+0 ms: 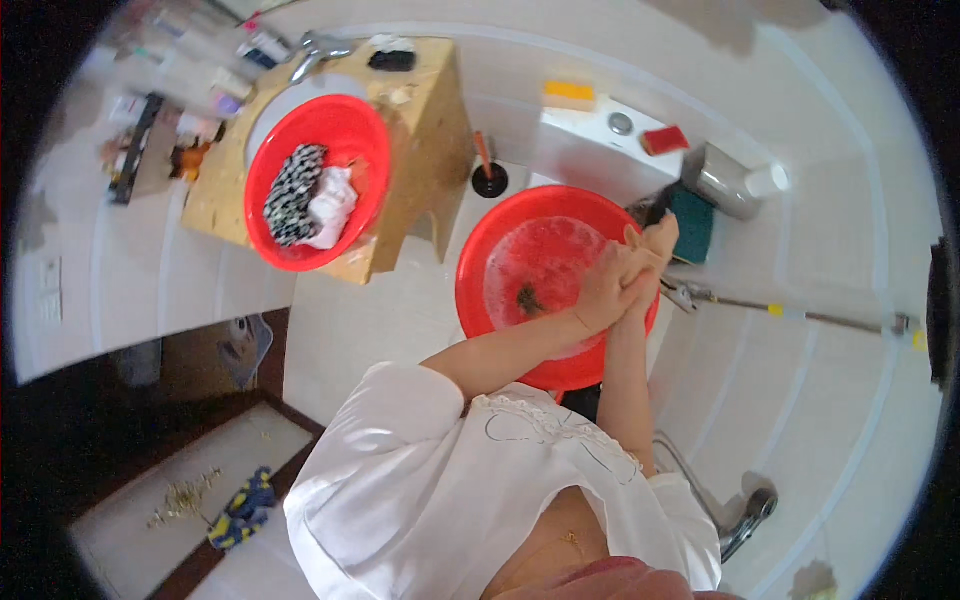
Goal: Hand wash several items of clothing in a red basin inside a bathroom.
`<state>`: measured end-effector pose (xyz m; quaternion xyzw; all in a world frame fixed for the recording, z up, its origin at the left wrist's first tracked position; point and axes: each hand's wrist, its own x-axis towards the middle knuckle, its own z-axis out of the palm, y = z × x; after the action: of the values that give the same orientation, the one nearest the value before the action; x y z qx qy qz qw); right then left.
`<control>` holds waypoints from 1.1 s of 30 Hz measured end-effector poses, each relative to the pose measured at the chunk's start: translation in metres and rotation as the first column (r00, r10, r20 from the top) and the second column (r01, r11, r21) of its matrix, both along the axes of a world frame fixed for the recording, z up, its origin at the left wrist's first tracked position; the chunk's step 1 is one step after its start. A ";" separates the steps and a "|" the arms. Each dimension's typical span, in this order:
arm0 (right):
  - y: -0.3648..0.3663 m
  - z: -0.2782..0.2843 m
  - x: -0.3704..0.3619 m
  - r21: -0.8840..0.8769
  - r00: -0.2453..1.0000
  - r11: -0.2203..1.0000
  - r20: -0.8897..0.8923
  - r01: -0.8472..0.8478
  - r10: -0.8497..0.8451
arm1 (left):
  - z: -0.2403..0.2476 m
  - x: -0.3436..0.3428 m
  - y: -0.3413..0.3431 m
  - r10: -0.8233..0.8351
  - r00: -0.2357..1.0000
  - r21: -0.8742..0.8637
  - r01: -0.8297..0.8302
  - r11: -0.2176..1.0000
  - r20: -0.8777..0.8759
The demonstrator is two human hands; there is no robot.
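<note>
Head view: joined hands (608, 290) point forward-right over basin (478, 262) (round).

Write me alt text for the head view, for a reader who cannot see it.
A person's left hand and right hand touch each other above the right side of a red basin of sudsy water. At the upper left, on a yellowish sink counter, a second red basin holds black-and-white cloth and white cloth.

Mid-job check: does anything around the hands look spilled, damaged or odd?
No clear spill or damage. One oddity: a dark patch in the foamy water of the red basin below the left hand. It contrasts with the pale foam; I can't identify it.
</note>
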<state>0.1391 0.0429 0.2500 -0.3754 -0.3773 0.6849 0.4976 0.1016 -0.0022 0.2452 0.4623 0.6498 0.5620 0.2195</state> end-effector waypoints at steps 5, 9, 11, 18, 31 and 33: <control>0.011 -0.049 0.007 -0.043 0.996 0.998 -0.068 -0.054 0.051 | -0.002 -0.006 -0.010 -0.008 0.999 0.015 0.008 1.000 0.047; 0.016 -0.090 0.014 -0.165 0.960 0.969 -0.240 -0.185 0.142 | 0.006 -0.026 -0.010 0.040 0.984 -0.013 -0.038 0.999 0.176; -0.015 -0.028 -0.027 -0.413 0.931 0.859 -0.319 -0.303 0.175 | 0.015 -0.071 -0.019 0.094 0.968 0.074 -0.114 0.991 0.232; 0.004 -0.120 0.075 -0.663 0.988 0.742 0.028 -0.095 0.151 | 0.105 -0.242 -0.038 0.639 0.766 0.244 -0.609 0.755 -0.064; -0.076 -0.350 0.220 -0.683 0.956 0.731 0.218 0.006 0.195 | 0.002 -0.245 -0.084 0.412 0.608 0.166 -0.419 0.892 -0.679; -0.108 -0.410 0.193 -0.451 0.882 0.859 0.267 -0.241 0.388 | -0.050 -0.198 -0.066 0.211 0.752 -0.024 -0.289 0.957 -0.624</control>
<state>0.3316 -0.0651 -0.1597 -0.5175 -0.3664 0.7433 0.2134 -0.0959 -0.0680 0.1956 0.5148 0.7739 0.3649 -0.0541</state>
